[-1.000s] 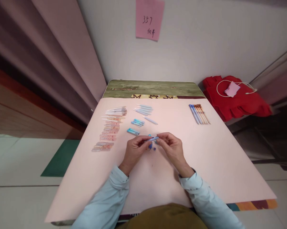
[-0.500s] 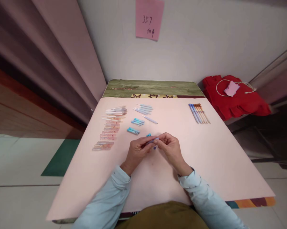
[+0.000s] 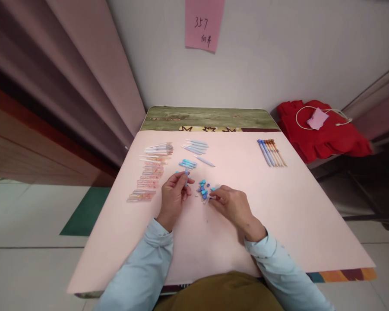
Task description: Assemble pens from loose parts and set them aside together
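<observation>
The left hand [image 3: 174,195] is closed around a light blue pen barrel [image 3: 186,177], thumb and fingers pinching it so that it stands nearly upright above the pink sheet [image 3: 278,207] that covers the table. The right hand [image 3: 230,203] rests low on the sheet, its fingertips narrowed at the edge of a small heap of blue caps [image 3: 203,189], touching or just about to pinch one; whether a piece is already between them cannot be told. The heap lies between the two hands, close enough for either to reach without moving the arm. Further back, the parts are laid out by kind: a column of orange-patterned tubes [image 3: 147,183] on the left, pale blue barrels [image 3: 194,147] in a fan beside them, a few blue refills [image 3: 188,163] just behind the left hand. A neat row of finished pens [image 3: 271,152] lies well apart at the right, out of the way of the loose parts
</observation>
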`<state>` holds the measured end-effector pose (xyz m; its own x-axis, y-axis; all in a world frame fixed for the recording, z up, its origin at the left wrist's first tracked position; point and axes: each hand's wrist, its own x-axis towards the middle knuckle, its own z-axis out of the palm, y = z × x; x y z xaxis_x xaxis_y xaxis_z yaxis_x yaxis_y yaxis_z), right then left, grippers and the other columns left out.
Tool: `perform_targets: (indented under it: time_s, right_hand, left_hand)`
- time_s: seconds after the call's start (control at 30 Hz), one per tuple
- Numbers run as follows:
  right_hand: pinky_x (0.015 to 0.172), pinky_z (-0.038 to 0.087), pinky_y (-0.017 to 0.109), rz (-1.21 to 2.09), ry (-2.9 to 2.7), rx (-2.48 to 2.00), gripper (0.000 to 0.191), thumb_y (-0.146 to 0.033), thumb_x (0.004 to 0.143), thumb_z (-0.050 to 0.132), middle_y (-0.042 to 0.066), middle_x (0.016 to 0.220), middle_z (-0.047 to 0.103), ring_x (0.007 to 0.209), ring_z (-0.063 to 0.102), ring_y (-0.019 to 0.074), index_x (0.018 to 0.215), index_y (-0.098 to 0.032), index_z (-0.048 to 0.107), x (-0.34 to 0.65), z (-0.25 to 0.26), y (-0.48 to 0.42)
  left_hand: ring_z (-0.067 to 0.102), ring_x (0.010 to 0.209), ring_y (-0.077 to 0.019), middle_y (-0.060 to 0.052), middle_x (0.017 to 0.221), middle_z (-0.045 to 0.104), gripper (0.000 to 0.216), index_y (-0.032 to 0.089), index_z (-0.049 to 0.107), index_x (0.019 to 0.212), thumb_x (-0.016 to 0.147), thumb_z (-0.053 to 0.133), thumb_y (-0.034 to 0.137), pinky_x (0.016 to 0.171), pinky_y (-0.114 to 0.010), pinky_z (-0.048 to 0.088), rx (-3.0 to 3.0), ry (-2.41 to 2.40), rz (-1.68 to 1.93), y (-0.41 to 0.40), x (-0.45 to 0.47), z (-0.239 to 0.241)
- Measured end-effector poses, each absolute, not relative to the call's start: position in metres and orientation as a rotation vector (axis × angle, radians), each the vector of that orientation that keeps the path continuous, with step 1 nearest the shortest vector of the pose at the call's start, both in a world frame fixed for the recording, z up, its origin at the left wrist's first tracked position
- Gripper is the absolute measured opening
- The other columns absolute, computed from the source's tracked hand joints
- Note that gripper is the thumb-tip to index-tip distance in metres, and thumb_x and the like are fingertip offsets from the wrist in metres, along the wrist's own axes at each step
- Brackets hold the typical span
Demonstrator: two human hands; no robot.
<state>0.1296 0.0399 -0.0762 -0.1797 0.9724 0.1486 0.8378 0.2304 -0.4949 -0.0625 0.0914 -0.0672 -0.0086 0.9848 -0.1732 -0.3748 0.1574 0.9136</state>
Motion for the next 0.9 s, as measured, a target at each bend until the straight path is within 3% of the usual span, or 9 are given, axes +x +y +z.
perform_targets:
  time_s: [0.23, 0.4, 0.57, 0.7, 0.9]
  right_hand:
    - [0.058, 0.039, 0.024, 0.472, -2.030, -1.650, 0.009, -0.023, 0.085, 0.065, 0.000, 0.082, 0.070, 0.066, 0.063, 0.0135, 0.089, -0.025, 0.073, 0.131, -0.072, 0.041]
    - [0.053, 0.045, 0.025, 1.104, -1.207, -1.364, 0.019, -0.039, 0.080, 0.072, 0.000, 0.069, 0.068, 0.056, 0.058, 0.0134, 0.087, -0.021, 0.070, 0.130, -0.066, 0.045]
    - [0.055, 0.049, 0.022, 1.547, -0.666, -1.034, 0.028, -0.038, 0.070, 0.082, 0.001, 0.079, 0.072, 0.058, 0.060, 0.0098, 0.088, -0.020, 0.070, 0.124, -0.064, 0.047]
    - [0.059, 0.050, 0.021, 1.585, -0.610, -1.012, 0.028, -0.035, 0.071, 0.083, 0.000, 0.081, 0.071, 0.061, 0.061, 0.0086, 0.091, -0.021, 0.069, 0.124, -0.067, 0.047]
    - [0.061, 0.049, 0.023, 1.384, -0.778, -1.063, 0.026, -0.037, 0.072, 0.082, -0.001, 0.076, 0.068, 0.064, 0.060, 0.0107, 0.089, -0.021, 0.070, 0.122, -0.066, 0.047]
  left_hand:
    - [0.053, 0.044, -0.0059, -0.004, 0.074, 0.070, 0.029, 0.015, 0.069, 0.093, 0.074, 0.077, 0.035, 0.036, -0.016, 0.030, 0.846, 1.027, 1.223, 0.087, -0.056, -0.071]
    - [0.054, 0.047, -0.0081, -0.002, 0.070, 0.070, 0.018, 0.018, 0.075, 0.089, 0.076, 0.077, 0.030, 0.042, -0.019, 0.040, 1.114, 1.079, 1.197, 0.078, -0.049, -0.071]
    - [0.059, 0.057, -0.0115, -0.003, 0.074, 0.072, 0.017, 0.022, 0.079, 0.090, 0.074, 0.079, 0.024, 0.055, -0.022, 0.049, 1.337, 1.118, 1.188, 0.071, -0.048, -0.069]
    - [0.061, 0.064, -0.0132, -0.003, 0.080, 0.073, 0.020, 0.026, 0.080, 0.092, 0.072, 0.080, 0.023, 0.063, -0.023, 0.052, 1.385, 1.124, 1.199, 0.069, -0.049, -0.067]
    - [0.065, 0.071, -0.0158, -0.005, 0.088, 0.075, 0.019, 0.027, 0.079, 0.096, 0.077, 0.076, 0.022, 0.069, -0.026, 0.053, 1.560, 1.068, 1.208, 0.068, -0.049, -0.067]
